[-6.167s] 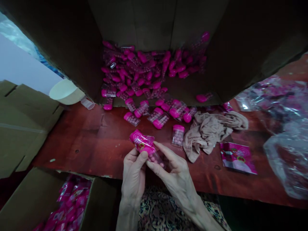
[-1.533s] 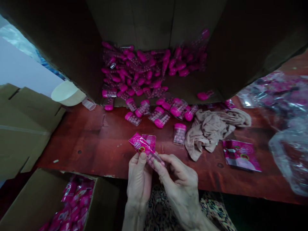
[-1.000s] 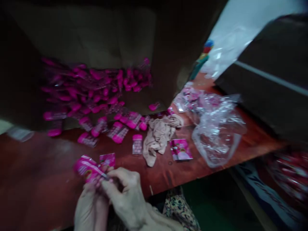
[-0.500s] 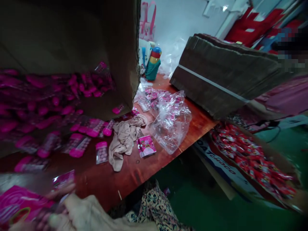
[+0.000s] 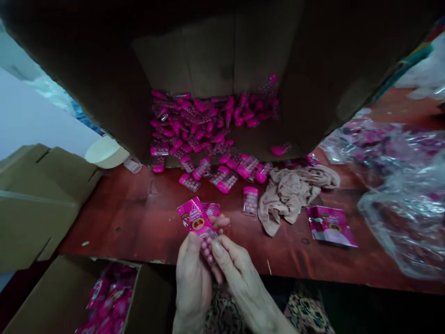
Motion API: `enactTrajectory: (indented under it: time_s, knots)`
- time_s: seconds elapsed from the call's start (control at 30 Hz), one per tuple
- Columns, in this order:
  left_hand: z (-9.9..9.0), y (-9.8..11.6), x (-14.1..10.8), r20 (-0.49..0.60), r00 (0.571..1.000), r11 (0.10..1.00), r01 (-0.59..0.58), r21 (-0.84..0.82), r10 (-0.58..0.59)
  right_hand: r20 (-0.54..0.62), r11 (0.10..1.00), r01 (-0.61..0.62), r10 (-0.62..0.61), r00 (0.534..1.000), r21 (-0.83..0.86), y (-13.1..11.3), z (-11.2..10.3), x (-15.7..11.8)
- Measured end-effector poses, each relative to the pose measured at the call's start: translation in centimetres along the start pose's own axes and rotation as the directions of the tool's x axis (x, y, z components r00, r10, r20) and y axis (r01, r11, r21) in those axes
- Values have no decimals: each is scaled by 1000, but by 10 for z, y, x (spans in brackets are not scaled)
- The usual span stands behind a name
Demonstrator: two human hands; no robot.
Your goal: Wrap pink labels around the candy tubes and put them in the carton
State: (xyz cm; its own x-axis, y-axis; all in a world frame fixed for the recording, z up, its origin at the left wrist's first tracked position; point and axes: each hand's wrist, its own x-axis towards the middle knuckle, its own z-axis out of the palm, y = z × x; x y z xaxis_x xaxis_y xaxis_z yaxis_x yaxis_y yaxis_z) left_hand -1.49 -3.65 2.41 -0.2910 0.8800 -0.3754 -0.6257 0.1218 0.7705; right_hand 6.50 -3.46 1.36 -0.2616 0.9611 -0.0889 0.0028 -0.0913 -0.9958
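Observation:
Held together in front of me at the table edge are a pink printed packet (image 5: 195, 217) and a small clear candy bottle (image 5: 206, 250) with pink balls inside. My left hand (image 5: 193, 280) is closed on them from the left, its thumb at the packet's lower edge. My right hand (image 5: 238, 269) grips the bottle from the right, thumb pressed on its side. The bottle's cap is not visible; I cannot tell how far it sits inside the packet. Another pink packet (image 5: 212, 208) shows just behind the fingers.
A large cardboard box (image 5: 222, 60) lies open towards me, with many pink-capped bottles (image 5: 198, 120) spilling out. Right of it are a beige cloth (image 5: 287, 195), a pink packet (image 5: 332, 226) and clear plastic bags (image 5: 399, 195). Lower left, an open carton (image 5: 38, 301) holds pink packed items (image 5: 111, 301).
My view has swung left, from the right side of the table to the big box. Both hands, earlier blurred at the lower left with a pink packet and bottle, are now central.

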Motion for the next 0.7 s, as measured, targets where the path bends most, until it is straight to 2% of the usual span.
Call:
enactTrajectory:
  time_s: [0.13,0.2,0.33,0.5,0.57,0.7]
  knots:
    - [6,-2,-6,-19,1000,999,5,38,-5,-61,981,39,-52,997,-192,1,9,-6]
    - [8,-5,-8,-12,1000,999,-4,53,5,-74,970,59,-78,994,-237,1,11,-8]
    - [3,-4,-5,20,1000,1000,9,-3,-9,-28,973,101,-109,994,-207,-1,4,-5]
    - [-10,9,2,84,996,999,33,-19,-31,85,994,-18,27,996,-105,-7,-11,-1]
    - [-11,12,2,56,998,1000,23,12,-24,73,992,-34,43,996,-124,-3,-10,-4]
    - [-6,8,-5,11,1000,999,-16,41,15,-19,963,2,-8,1000,-270,11,2,-12]
